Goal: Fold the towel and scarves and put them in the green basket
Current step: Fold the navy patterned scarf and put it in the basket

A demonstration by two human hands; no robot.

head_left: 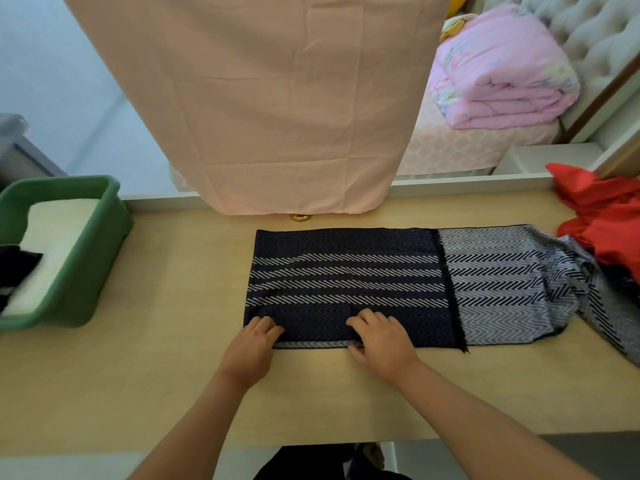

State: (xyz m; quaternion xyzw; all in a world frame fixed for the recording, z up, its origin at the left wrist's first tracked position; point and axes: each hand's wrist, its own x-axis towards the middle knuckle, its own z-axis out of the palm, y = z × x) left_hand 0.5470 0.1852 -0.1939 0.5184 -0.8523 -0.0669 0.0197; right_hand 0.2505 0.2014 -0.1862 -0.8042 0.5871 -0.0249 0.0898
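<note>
Head view: the patterned scarf [346,282] lies flat at the centre of the table [166,375], its dark end doubled over the lighter length, which trails off bunched toward the right edge of the frame. The left hand [251,348] grips the scarf's near-left corner with curled fingers. The right hand [381,341] pinches the near edge, fingers on top and thumb at the hem. At the left of the frame, the green basket [90,278] holds a folded white towel [59,230] and a dark item [17,268], too blurred to identify. A red cloth [602,220] lies unfolded at the upper right. Assessment: the towel is done, this scarf is partly folded and not yet in the basket, and the red piece appears untouched.
</note>
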